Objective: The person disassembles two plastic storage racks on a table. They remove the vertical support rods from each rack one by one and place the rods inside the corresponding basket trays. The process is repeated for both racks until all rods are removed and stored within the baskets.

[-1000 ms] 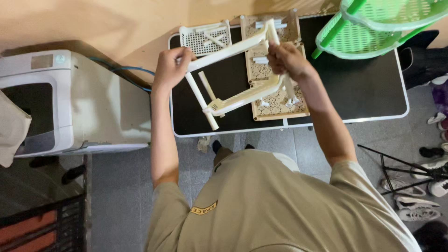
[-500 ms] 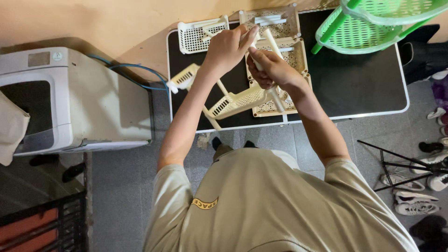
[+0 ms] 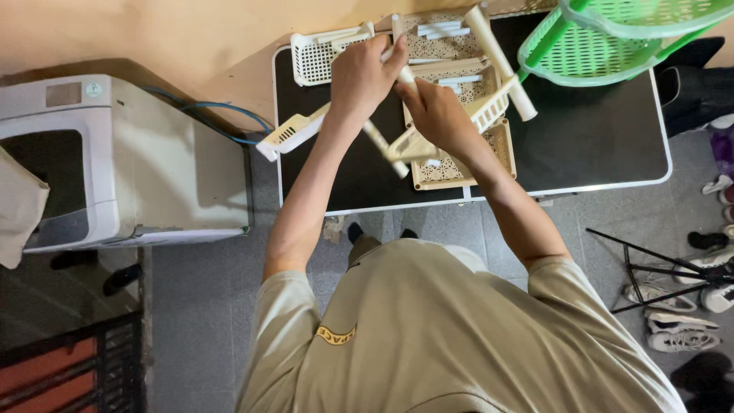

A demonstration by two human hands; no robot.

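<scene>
White plastic rack over black table, left hand and right hand fingers clamped on its posts

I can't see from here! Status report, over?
Both hands, left and right, gripping white rack frame above black table. Green rack close beside.

Looks like a room in a home pressed into service as a small assembly corner. Folding black bench with a white rim pushed against a plain peach wall. Grey tiled floor. Shoes scattered along the right side, next to black tripod legs. White boxy appliance left of the bench, blue cable behind it. Green plastic rack on the bench's far right corner.
</scene>
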